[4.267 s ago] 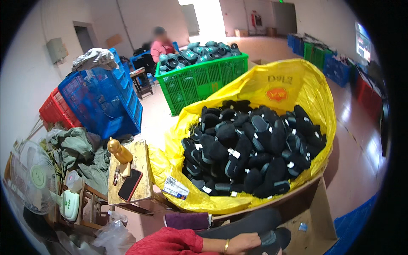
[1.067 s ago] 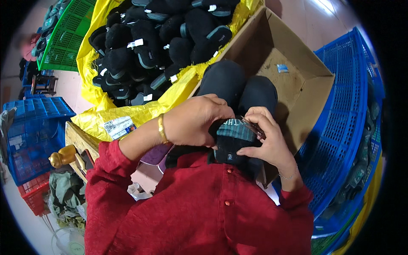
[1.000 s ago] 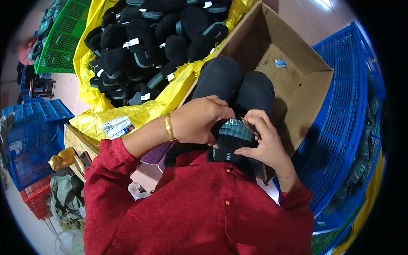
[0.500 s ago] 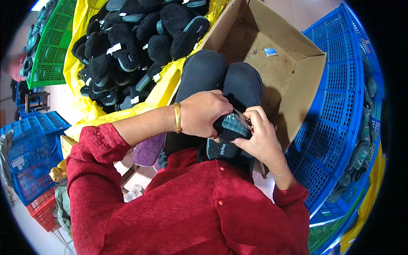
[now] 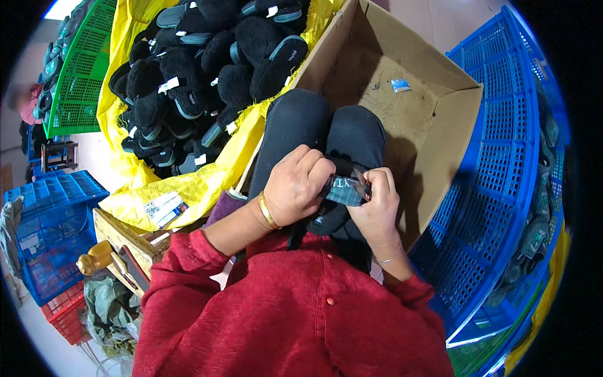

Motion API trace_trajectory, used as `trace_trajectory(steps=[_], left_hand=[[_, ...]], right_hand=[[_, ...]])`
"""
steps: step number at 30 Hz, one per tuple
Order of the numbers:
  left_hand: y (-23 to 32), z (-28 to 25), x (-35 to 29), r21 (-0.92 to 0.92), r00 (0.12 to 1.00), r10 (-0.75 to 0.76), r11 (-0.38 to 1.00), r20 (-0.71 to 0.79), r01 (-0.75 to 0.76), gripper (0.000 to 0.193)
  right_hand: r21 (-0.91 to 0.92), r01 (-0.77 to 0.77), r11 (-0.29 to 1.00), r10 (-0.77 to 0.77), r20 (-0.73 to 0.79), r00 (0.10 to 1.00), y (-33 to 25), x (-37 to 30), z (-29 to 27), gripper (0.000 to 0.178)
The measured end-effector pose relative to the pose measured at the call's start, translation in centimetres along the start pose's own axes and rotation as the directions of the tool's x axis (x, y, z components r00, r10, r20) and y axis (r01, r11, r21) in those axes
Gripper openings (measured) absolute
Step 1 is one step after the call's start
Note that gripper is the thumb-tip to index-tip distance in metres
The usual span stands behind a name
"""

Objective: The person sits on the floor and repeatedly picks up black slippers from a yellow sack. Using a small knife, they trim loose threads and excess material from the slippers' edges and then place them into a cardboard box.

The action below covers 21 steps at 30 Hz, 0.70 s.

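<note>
A black fuzzy slipper with a green-and-black plaid upper (image 5: pixel 344 190) is bent between my hands above my lap. My left hand (image 5: pixel 298 185) is closed round its left side, fingers curled over the edge. My right hand (image 5: pixel 378 201) pinches its right side and also holds a small pointed metal tool (image 5: pixel 359 176), which looks like thread snips; my fingers hide most of it. Under the plaid part, a black fuzzy footbed (image 5: pixel 328 220) shows, partly in shadow.
Black fuzzy slippers (image 5: pixel 235 81) fill a yellow sack (image 5: pixel 157 188) ahead to the left. An open cardboard box (image 5: pixel 449 125) holds a small blue packet (image 5: pixel 400 85). Tall blue crates (image 5: pixel 483 207) stand right; a wooden stool (image 5: pixel 122 235) is left. Another person sits far left.
My left hand has turned more upright and moved slightly left and down. The slipper's plaid part is folded back, with pale lettering now showing. The view has shifted a little.
</note>
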<state>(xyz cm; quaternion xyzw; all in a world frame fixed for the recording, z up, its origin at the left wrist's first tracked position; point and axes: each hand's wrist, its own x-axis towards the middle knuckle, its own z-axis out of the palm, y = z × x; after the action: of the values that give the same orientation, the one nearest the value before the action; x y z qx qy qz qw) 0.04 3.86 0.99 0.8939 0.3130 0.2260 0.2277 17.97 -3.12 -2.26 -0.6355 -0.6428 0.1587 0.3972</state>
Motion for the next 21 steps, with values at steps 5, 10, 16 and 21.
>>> trace_trajectory(steps=[5,10,16,21], left_hand=[[-0.6,1.7,0.2,-0.005,0.978,-0.045,0.999,-0.206,0.045,0.042],[-1.2,3.0,4.0,-0.005,0.881,-0.213,0.972,-0.423,0.233,0.027],[0.3,3.1,2.9,0.009,0.914,-0.15,0.986,-0.377,0.165,0.034],[-0.7,2.7,2.1,0.097,0.955,0.068,0.994,-0.288,-0.041,0.022]], right_hand=[[0.085,-0.093,0.992,0.107,-0.177,0.978,-0.7,0.5,1.9,0.034],[0.108,-0.087,0.99,0.103,-0.154,0.983,-1.7,1.4,2.4,0.027],[0.161,-0.108,0.981,0.112,-0.017,0.994,-2.3,-0.5,-0.8,0.025],[0.168,-0.078,0.983,0.057,0.124,0.991,-2.5,-1.7,-1.0,0.027]])
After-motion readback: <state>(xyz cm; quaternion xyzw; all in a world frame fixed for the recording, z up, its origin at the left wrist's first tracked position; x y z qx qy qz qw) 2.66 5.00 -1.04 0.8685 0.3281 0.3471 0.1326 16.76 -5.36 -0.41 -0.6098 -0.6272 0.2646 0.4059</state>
